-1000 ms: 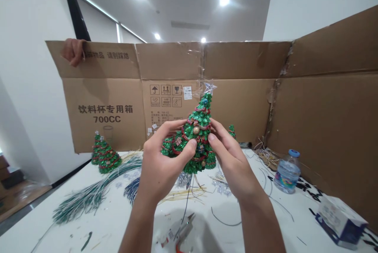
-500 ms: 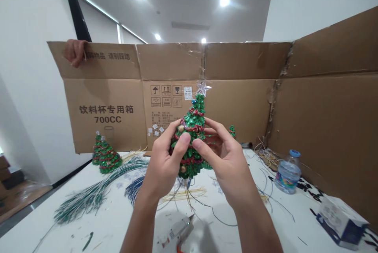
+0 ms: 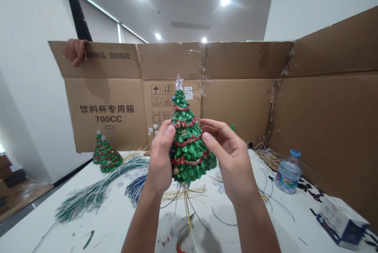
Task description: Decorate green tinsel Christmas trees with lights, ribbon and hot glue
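I hold a small green sequinned Christmas tree (image 3: 187, 148) upright in the air above the white table (image 3: 118, 221). It has red garlands, small baubles and a clear star on top, and thin wires hang from its base. My left hand (image 3: 161, 162) grips its left side, thumb on the front. My right hand (image 3: 232, 158) is on its right side, thumb and fingers curled against the branches.
Two finished little trees (image 3: 104, 154) stand at the back left beside bundles of green and blue wire (image 3: 94, 194). A glue gun (image 3: 177, 233) lies under my hands. A water bottle (image 3: 286, 174) and a small box (image 3: 339, 215) sit right. Cardboard walls (image 3: 242, 87) ring the table; another person's hand (image 3: 75, 50) grips the top edge.
The tree has been turned from tilted right to upright and shifted left. My fingers have shifted from its front to its sides.
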The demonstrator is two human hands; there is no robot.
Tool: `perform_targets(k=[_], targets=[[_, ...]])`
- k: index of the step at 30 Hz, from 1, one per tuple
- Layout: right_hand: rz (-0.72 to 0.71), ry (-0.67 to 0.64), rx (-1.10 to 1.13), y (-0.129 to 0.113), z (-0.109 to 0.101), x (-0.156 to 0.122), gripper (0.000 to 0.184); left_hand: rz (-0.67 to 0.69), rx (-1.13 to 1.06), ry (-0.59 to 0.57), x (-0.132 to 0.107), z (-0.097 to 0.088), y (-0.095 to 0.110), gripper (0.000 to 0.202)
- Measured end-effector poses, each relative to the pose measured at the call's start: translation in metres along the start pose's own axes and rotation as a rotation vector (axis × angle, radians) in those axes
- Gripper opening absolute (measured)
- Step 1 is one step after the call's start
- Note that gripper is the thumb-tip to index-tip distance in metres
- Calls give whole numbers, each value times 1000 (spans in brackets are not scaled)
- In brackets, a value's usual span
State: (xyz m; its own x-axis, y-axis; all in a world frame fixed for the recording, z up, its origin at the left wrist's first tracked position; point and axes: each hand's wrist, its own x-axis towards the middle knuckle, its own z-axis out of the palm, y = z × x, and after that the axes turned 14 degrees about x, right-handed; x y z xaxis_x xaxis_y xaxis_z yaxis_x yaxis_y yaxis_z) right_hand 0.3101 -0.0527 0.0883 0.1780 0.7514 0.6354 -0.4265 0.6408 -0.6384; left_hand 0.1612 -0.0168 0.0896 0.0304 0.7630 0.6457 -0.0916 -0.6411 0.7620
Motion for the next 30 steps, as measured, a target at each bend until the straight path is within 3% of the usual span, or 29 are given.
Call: perform_targets(k=[6,12,16,30], targets=[[-80,31,-26,10,5,1,20,-41,-36,6,-3,9,-2,38],[-291,251,7,11,10,-3,15,-8,89,-138,-9,16,7,44],[-389,316,2,10,10,-2,12,73,223,-183,-12,19,13,48],[-459,387,-59,18,19,-6,13,70,237,-155,-12,24,19,47]])
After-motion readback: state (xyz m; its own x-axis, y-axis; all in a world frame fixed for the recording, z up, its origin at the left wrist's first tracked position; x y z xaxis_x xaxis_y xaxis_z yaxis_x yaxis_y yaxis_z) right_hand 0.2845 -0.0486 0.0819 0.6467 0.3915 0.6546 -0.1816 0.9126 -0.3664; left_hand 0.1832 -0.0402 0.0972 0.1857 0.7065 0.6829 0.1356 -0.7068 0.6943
